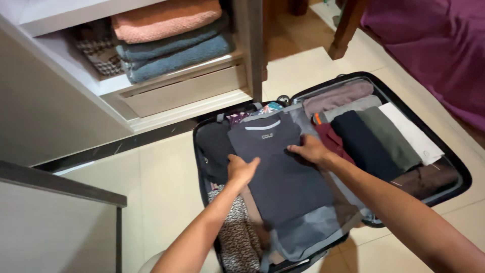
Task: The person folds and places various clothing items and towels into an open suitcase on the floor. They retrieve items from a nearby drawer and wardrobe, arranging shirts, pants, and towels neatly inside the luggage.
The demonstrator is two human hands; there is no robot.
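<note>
**Both hands flat on a folded shirt in an open suitcase**

The left hand (241, 169) and right hand (310, 149) lay with fingers spread open, gripping nothing, pressed on a dark grey folded t-shirt (283, 172). The shirt sat under and between the fingers, atop clothes in the black suitcase (457, 167). Beyond the right fingers lay rolled garments (374, 136); beyond the left fingertips, stacked towels (172, 40) on a wardrobe shelf.

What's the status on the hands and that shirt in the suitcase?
Left hand flat on dark grey shirt, right hand pressing its other edge. Shirt lies spread in open suitcase. Nothing on top of it.
</note>
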